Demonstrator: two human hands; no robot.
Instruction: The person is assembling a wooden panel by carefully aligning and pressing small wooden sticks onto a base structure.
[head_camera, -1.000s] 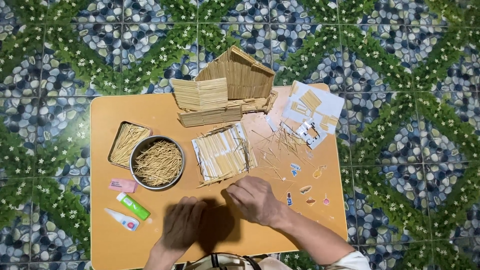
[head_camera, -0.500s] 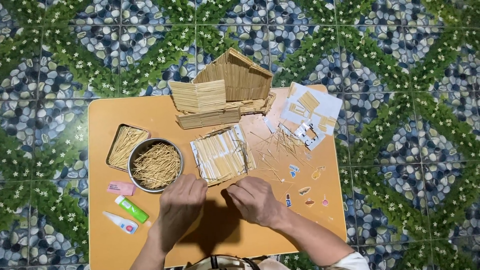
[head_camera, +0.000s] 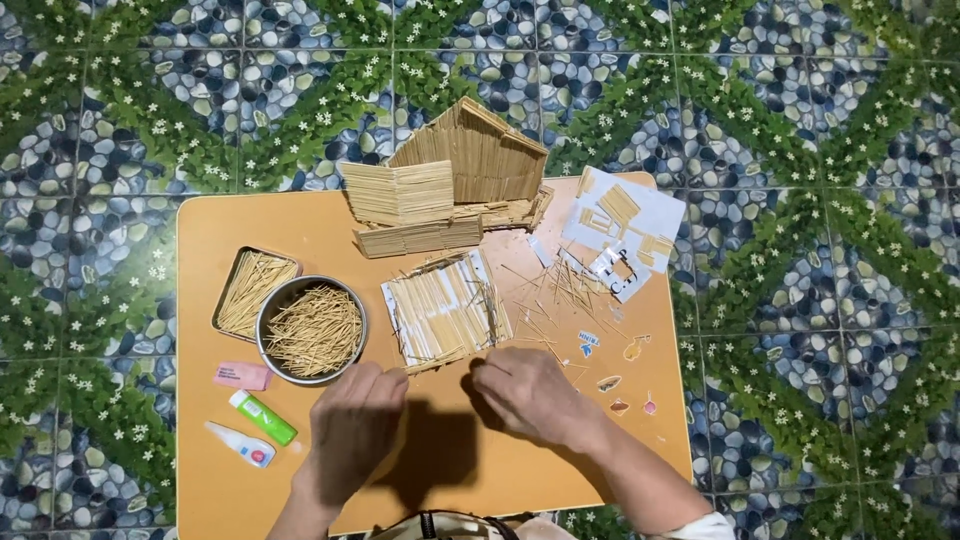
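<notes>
Toothpick panel (head_camera: 442, 312), centre of the frame on the orange table (head_camera: 300, 215), just above both hands. Left hand (head_camera: 352, 425) and right hand (head_camera: 528, 393) loosely curled, contents impossible to tell. Risks: knocking loose sticks askew, nudging the round tin (head_camera: 312, 330).

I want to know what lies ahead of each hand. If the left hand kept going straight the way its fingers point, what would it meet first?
Most likely the round metal bowl of sticks: the left hand points up and away, fingertips close to the bowl's near rim. The flat stick panel lies just to the right, so the exact line is uncertain.
</notes>
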